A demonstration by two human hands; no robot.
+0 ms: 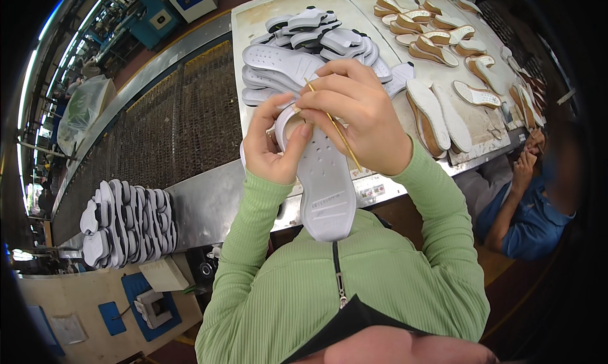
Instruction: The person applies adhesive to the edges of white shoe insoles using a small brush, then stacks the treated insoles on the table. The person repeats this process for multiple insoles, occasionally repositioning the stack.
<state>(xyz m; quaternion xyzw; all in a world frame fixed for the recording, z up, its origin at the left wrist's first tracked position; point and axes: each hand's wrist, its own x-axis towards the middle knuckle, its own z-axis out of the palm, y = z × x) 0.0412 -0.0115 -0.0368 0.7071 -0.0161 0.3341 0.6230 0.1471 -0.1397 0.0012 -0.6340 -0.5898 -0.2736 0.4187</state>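
Held in front of my chest is a white shoe sole with small holes, its wider end down toward my jacket. My left hand is closed on its upper end, thumb and fingers gripping a curved white band with a beige inner side. My right hand is closed too. A slim yellow stick runs slantwise through its fingers, while its fingertips pinch at the band beside the left thumb. What lies between those fingertips is hidden.
White soles are piled on the worktable just beyond my hands. Cork-sided wedge soles lie to the right. A dark mesh conveyor runs at left, with stacked soles nearer. A person in blue sits at right.
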